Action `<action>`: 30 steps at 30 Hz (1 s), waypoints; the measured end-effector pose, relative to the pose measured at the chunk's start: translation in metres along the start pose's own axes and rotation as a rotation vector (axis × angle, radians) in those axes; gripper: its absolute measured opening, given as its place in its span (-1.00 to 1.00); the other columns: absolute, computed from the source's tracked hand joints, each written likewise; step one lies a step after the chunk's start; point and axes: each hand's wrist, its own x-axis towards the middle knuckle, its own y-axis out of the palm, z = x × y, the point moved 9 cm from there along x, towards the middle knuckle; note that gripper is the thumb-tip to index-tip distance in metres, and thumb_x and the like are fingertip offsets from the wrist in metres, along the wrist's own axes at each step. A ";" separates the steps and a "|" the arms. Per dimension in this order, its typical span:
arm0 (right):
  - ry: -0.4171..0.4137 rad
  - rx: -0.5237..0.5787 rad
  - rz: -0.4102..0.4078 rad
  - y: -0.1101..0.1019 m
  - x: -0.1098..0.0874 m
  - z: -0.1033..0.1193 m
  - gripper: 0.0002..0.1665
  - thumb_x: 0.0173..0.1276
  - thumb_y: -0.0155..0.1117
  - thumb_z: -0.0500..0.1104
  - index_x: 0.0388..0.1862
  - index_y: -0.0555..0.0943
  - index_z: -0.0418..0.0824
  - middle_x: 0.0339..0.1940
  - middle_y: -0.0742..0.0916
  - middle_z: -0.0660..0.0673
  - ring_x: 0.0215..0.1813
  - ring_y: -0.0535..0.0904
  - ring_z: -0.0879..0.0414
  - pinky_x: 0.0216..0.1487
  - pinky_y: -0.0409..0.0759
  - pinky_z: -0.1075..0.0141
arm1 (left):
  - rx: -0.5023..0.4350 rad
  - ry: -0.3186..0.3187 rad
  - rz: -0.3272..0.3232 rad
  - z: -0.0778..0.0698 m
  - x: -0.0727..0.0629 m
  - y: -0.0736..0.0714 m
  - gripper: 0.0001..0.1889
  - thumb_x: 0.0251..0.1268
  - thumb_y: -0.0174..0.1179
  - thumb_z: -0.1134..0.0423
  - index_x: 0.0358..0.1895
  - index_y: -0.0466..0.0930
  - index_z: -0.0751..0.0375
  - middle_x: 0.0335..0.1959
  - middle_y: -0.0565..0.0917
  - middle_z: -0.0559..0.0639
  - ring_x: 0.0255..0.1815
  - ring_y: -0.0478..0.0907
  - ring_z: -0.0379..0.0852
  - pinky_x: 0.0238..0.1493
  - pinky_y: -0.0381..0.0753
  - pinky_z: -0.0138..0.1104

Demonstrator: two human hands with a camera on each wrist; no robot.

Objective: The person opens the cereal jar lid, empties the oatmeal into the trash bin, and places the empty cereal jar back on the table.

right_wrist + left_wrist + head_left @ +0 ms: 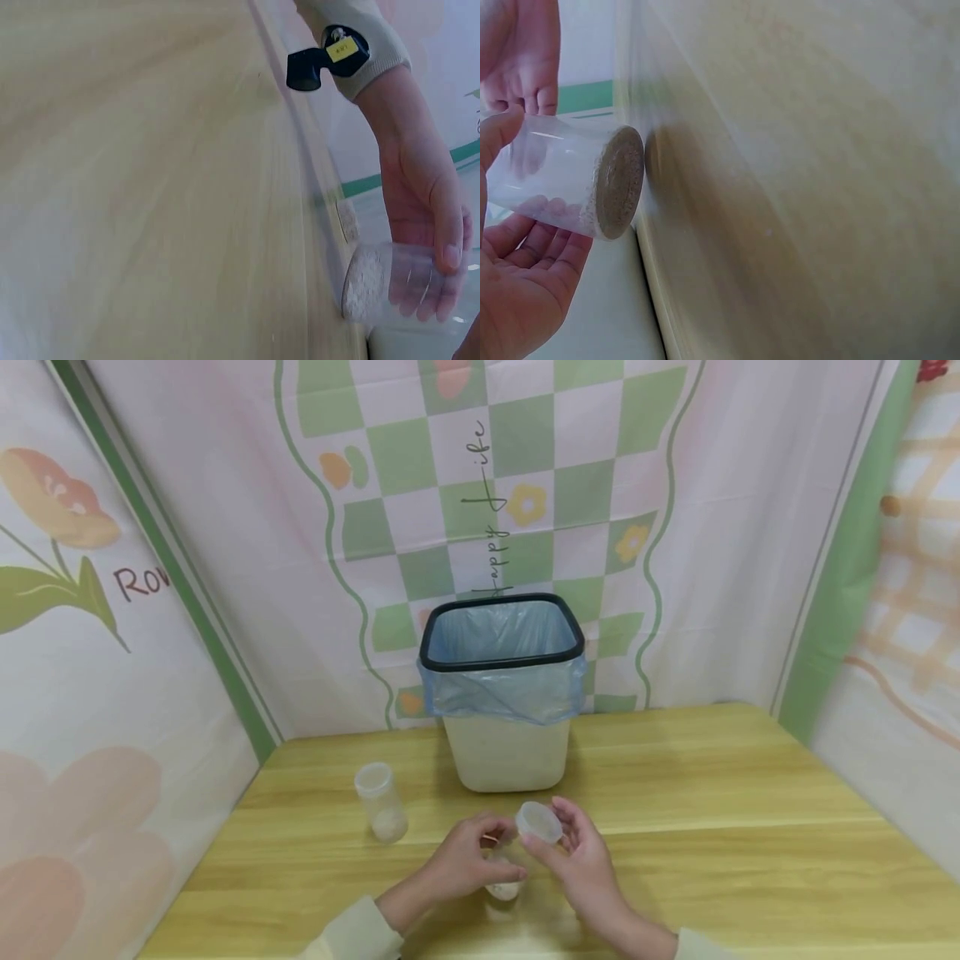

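Observation:
My left hand (pixel 471 860) grips a clear plastic jar (pixel 559 169), thumb on one side and fingers round the other. Whitish grainy stuff lies at the bottom of the jar, just off the tabletop in the left wrist view. With thumb and fingers, my right hand (pixel 588 864) pinches a translucent round lid (pixel 538 823) by its edge. That lid is up and to the right of the jar's base; whether it touches the rim is hidden. In the right wrist view, the left hand (pixel 427 202) holds the jar and only a sliver of the right hand shows.
A second clear jar (pixel 381 803), capped and with whitish matter inside, stands to the left on the wooden table (pixel 712 827). Behind the hands is a cream bin (pixel 510 756) with a black rim and blue liner. Printed curtains (pixel 585 460) enclose the back and sides.

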 end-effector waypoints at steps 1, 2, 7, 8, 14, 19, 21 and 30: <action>0.009 0.003 -0.016 0.000 -0.001 -0.001 -0.18 0.21 0.43 -0.25 0.36 0.23 -0.40 0.22 0.50 -0.27 0.25 0.43 -0.10 0.23 0.38 0.42 | -0.002 -0.001 -0.002 0.000 0.000 0.000 -0.48 -0.03 0.51 0.19 0.05 0.60 0.24 -0.08 0.60 -0.08 -0.02 0.55 -0.13 0.05 0.55 -0.37; 0.020 0.009 -0.030 0.001 -0.002 -0.001 -0.20 0.20 0.43 -0.25 0.33 0.25 -0.39 0.20 0.51 -0.26 0.22 0.44 -0.09 0.19 0.39 0.46 | -0.004 -0.002 -0.002 0.000 0.000 0.000 -0.49 -0.02 0.51 0.20 0.05 0.60 0.23 -0.09 0.60 -0.11 -0.02 0.55 -0.13 0.05 0.55 -0.37; 0.056 0.044 -0.061 0.004 -0.006 -0.005 -0.29 0.18 0.45 -0.27 0.22 0.30 -0.38 0.14 0.52 -0.25 0.14 0.46 -0.02 0.10 0.45 0.48 | -0.001 -0.005 -0.006 0.000 -0.001 0.000 -0.50 -0.04 0.51 0.22 0.04 0.61 0.19 -0.11 0.58 -0.19 -0.02 0.55 -0.09 0.05 0.56 -0.35; 0.054 0.044 -0.063 0.004 -0.006 -0.005 -0.30 0.18 0.45 -0.26 0.21 0.30 -0.39 0.14 0.52 -0.25 0.14 0.46 -0.02 0.09 0.45 0.48 | 0.001 -0.006 -0.007 0.001 -0.001 0.000 -0.50 -0.05 0.52 0.23 0.04 0.61 0.19 -0.11 0.58 -0.19 -0.02 0.55 -0.09 0.05 0.56 -0.34; 0.043 0.052 -0.044 0.005 -0.004 -0.007 -0.30 0.19 0.44 -0.28 0.22 0.30 -0.41 0.15 0.53 -0.27 0.16 0.46 -0.05 0.09 0.46 0.48 | 0.010 -0.008 0.002 0.001 0.000 0.001 -0.48 -0.04 0.51 0.19 0.06 0.61 0.18 -0.09 0.58 -0.19 -0.02 0.55 -0.13 0.06 0.56 -0.35; 0.033 0.084 0.018 0.003 -0.001 -0.009 -0.35 0.19 0.42 -0.31 0.22 0.36 -0.38 0.16 0.56 -0.23 0.22 0.47 -0.08 0.13 0.45 0.46 | 0.004 -0.006 0.016 0.001 0.000 0.000 -0.46 -0.03 0.52 0.17 0.08 0.60 0.20 -0.09 0.60 -0.14 -0.02 0.54 -0.17 0.07 0.54 -0.36; 0.025 0.093 0.056 0.003 0.002 -0.009 -0.36 0.19 0.41 -0.33 0.22 0.38 -0.36 0.17 0.57 -0.22 0.24 0.46 -0.09 0.15 0.44 0.46 | -0.006 -0.018 0.021 0.001 0.000 0.000 -0.45 -0.04 0.52 0.18 0.08 0.60 0.21 -0.07 0.60 -0.09 0.00 0.54 -0.16 0.08 0.54 -0.35; -0.030 0.090 0.252 0.005 0.009 -0.005 -0.31 0.22 0.34 -0.36 0.32 0.33 -0.44 0.21 0.55 -0.30 0.20 0.49 0.05 0.18 0.44 0.41 | -0.060 -0.035 0.045 0.004 0.001 0.000 -0.50 -0.02 0.51 0.22 0.06 0.60 0.19 -0.03 0.63 0.03 0.01 0.57 -0.03 0.05 0.55 -0.35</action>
